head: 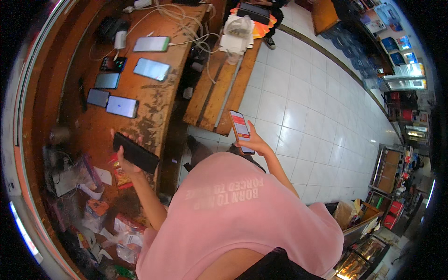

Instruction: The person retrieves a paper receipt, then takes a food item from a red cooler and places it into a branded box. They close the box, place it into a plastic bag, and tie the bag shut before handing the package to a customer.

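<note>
My left hand [128,165] holds a black phone or phone case [137,153] above the edge of the worn wooden table [122,127]; whether it is one or the other I cannot tell. My right hand [258,141] is closed around a smartphone [240,126] with an orange-brown edge, its screen lit in red and white, over the tiled floor. Beyond my left hand several phones lie on the table. Among them are a lit white-screen phone [121,106], a pale-screen phone [151,69] and a green-edged phone [151,44] with a white cable plugged in.
White cables [175,15] tangle at the table's far end. A slatted wooden bench [206,101] bears a white box [238,31]. Snack packets and plastic wrappers [127,238] clutter the table at the near left. A person's shoe [269,43] shows beyond the bench.
</note>
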Motion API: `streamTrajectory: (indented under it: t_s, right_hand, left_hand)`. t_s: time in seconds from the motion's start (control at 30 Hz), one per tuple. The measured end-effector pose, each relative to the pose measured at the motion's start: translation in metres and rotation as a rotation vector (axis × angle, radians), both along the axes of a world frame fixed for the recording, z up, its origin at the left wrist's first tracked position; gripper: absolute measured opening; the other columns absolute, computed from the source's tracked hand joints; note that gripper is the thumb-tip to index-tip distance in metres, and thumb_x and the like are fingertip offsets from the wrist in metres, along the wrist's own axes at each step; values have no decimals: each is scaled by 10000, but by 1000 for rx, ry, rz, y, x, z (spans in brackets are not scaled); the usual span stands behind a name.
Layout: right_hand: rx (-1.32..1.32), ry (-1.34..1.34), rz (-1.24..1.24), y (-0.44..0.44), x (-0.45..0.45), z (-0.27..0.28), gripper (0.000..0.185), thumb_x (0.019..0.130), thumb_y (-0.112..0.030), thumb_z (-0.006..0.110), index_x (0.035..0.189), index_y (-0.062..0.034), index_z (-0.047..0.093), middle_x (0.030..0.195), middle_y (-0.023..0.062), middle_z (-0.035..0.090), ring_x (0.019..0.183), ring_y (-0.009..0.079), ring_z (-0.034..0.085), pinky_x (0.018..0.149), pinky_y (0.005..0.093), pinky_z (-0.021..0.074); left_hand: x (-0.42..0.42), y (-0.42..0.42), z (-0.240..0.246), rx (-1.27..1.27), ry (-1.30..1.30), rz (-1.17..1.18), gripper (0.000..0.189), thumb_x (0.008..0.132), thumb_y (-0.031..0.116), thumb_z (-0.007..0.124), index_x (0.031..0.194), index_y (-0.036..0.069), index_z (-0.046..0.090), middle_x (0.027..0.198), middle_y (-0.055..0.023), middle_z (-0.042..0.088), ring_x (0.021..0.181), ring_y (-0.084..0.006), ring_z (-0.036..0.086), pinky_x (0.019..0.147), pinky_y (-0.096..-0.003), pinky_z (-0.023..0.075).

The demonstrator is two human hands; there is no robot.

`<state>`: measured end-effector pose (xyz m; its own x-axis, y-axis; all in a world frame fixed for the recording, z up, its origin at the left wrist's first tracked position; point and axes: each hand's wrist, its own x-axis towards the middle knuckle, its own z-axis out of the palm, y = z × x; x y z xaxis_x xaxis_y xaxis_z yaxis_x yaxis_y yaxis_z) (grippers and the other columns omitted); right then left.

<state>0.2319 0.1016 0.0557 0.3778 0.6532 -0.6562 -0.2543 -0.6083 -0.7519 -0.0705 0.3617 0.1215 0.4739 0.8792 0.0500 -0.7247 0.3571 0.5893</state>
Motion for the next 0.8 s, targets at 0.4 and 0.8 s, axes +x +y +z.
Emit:
streamTrajectory:
  t_s: [0.4, 0.8]
  right_hand:
    - [-276, -551, -150, -232, 144, -83, 1190, 467, -329, 780, 1359, -20, 57, 1140, 319, 402, 1022, 424, 461, 876, 434, 422]
    - [-82, -619, -385, -208, 255, -75, 1047, 464, -194, 783, 1301, 25, 195, 998, 213, 571, 903, 304, 581, 782, 382, 487]
  left_hand:
    - [143, -176, -93, 769, 1361, -1168, 343, 748, 88, 578, 1084, 36, 535, 1087, -115, 562, 1037, -227, 516, 898, -334, 394]
    - [293, -183, -101, 989, 1240, -1192, 514, 724, 199, 623, 1177, 17, 463, 1141, -201, 462, 1119, -344, 423, 921, -364, 363]
